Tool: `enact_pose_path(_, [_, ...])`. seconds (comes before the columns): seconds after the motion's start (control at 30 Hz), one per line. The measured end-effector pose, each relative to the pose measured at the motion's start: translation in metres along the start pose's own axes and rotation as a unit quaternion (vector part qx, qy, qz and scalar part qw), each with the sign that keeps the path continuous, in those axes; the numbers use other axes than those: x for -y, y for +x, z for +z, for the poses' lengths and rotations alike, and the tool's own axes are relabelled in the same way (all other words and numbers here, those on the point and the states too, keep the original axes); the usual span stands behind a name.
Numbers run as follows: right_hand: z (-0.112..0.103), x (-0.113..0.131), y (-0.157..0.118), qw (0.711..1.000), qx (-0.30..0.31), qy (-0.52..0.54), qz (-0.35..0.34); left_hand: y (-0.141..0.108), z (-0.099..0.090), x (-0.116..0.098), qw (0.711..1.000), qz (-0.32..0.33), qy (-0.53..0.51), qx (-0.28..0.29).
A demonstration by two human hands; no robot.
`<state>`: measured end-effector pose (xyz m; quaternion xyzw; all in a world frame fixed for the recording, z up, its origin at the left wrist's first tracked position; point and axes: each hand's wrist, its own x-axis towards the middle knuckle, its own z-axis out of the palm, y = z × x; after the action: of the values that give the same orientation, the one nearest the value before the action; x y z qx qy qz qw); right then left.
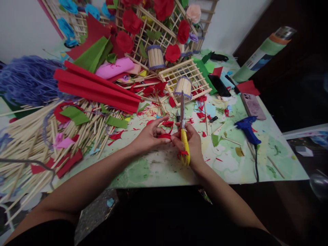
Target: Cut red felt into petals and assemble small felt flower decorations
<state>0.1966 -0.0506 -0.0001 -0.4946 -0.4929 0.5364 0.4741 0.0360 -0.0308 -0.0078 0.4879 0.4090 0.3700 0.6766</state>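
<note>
Over the front middle of the table, my left hand (pixel 147 138) pinches a small red crepe paper piece (pixel 165 136) between thumb and fingers. My right hand (pixel 194 143) is closed around yellow-handled scissors (pixel 185 147), whose blades point away from me and look closed. The right fingertips also touch the red piece beside the left thumb. Just beyond the hands, red paper scraps lie scattered on the table. A small stick cylinder with purple trim (pixel 183 87) rests on a wooden stick lattice (pixel 200 77) behind the scissor tips.
Loose wooden sticks (pixel 28 136) and purple yarn (pixel 30 80) crowd the left side. A folded red paper sheet (pixel 97 89) lies across the pile. On the right are a blue glue gun (pixel 248 130), a phone (pixel 253 106) and a green bottle (pixel 263 54). Red paper flowers (pixel 132 22) decorate lattices behind.
</note>
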Motion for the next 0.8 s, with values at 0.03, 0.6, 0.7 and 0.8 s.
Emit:
enact_pose_path(0.03, [-0.002,0.0,0.001,1.0,0.001,-0.002,0.004,0.0,0.0,0.0,1.0,0.004,-0.001,-0.004])
enact_pose_path(0.6, [-0.019,0.001,0.003,0.992,0.01,-0.118,-0.034,0.001,0.003,0.002,0.995,0.031,-0.074,-0.055])
enact_pose_path(0.7, [-0.036,0.012,0.0,0.96,0.034,-0.27,-0.06,0.001,0.003,0.0,0.988,0.049,-0.117,-0.088])
enact_pose_path(0.8, [-0.049,0.025,-0.008,0.899,0.07,-0.428,-0.062,0.0,0.004,-0.003,0.983,0.044,-0.148,-0.097])
